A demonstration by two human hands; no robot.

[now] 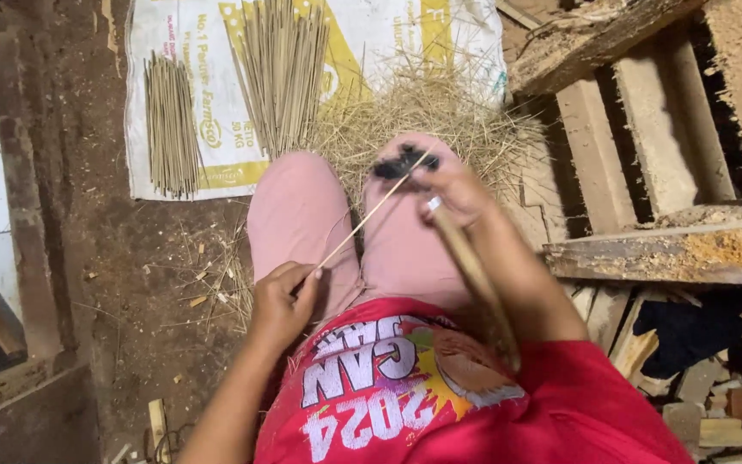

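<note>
Left hand (pixel 281 301) curled tight, fingers (pixel 302 288) pinched narrow on the near end of a thin bamboo stick (pixel 371 215). Stick slanting up from those fingers across the pink-trousered knees (pixel 302 206) to the right hand (pixel 453 193). Right hand closed around a wooden-handled knife (pixel 474 275), handle trailing back along the forearm, a short pale bit of blade showing just beside the stick's far end; blurred there, so exact contact of blade and stick impossible to tell. Small black object (pixel 405 161) lying on the right knee, touching the far fingertips. Beyond the knees, a heap of fine pale shavings (pixel 422 112) and a printed white sack (pixel 191 51) spread on the dirt floor, carrying two bundles of finished sticks (pixel 281 69). Right of the knees, rough wooden planks (pixel 663 249) dusted with sawdust.
</note>
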